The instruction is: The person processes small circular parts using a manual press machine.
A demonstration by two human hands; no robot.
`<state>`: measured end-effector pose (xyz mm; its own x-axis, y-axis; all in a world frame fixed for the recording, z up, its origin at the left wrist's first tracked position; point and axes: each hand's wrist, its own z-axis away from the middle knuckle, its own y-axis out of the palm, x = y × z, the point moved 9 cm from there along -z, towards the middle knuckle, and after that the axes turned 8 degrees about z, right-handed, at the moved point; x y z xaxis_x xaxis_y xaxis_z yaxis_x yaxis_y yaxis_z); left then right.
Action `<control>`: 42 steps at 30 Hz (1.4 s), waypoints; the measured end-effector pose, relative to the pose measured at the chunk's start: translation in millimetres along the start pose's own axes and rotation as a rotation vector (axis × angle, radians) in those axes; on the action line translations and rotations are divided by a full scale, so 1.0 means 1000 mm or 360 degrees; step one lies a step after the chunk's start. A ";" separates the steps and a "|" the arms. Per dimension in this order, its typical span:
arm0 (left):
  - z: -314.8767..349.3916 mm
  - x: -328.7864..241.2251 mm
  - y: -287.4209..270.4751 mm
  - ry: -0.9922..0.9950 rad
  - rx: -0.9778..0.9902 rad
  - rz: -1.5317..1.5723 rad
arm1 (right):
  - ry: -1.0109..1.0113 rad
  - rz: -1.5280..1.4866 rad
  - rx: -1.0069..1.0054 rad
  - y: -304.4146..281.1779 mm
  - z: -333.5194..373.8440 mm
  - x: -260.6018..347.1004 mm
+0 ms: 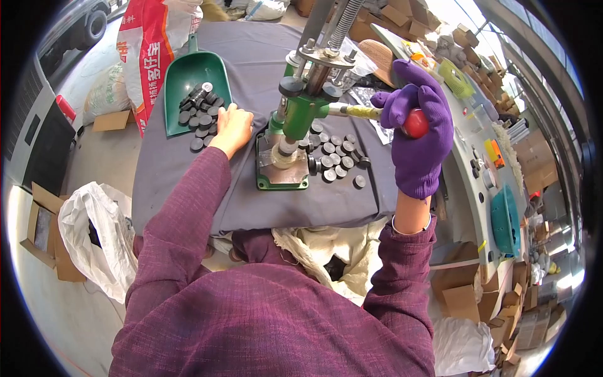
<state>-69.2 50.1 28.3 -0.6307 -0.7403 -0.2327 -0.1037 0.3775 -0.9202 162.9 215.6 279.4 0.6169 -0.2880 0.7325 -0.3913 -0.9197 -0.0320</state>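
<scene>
My right hand, in a purple glove, is closed round the red ball knob on the lever of a green hand press. The press stands on the cloth-covered table, its ram down over a pale round piece on the metal base. My bare left hand is at the right edge of a green dustpan, beside a heap of small black discs. Its fingers are drawn together, and whatever they pinch is hidden. More black discs lie loose to the right of the press.
Grey cloth covers the table. A red and white sack stands at its left edge, with a white bag on the floor nearer me. At right, a long side table carries a teal basket; cardboard boxes lie below.
</scene>
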 end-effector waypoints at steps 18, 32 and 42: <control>-0.041 -0.069 0.051 -0.0135 0.0616 0.1975 | -0.0122 -0.0030 0.0051 0.003 -0.001 0.006; 0.002 -0.057 0.008 -0.0179 0.0424 0.2382 | -0.0098 -0.0094 0.0048 -0.002 0.000 0.004; 0.125 -0.089 -0.073 0.0288 -0.0107 0.1589 | -0.0148 0.0032 0.0062 0.004 0.000 0.005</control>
<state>90.5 18.5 77.1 -0.5589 0.0237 -0.8289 0.4946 0.8118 -0.3103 164.5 210.1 282.7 0.6706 -0.3286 0.6651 -0.3786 -0.9226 -0.0740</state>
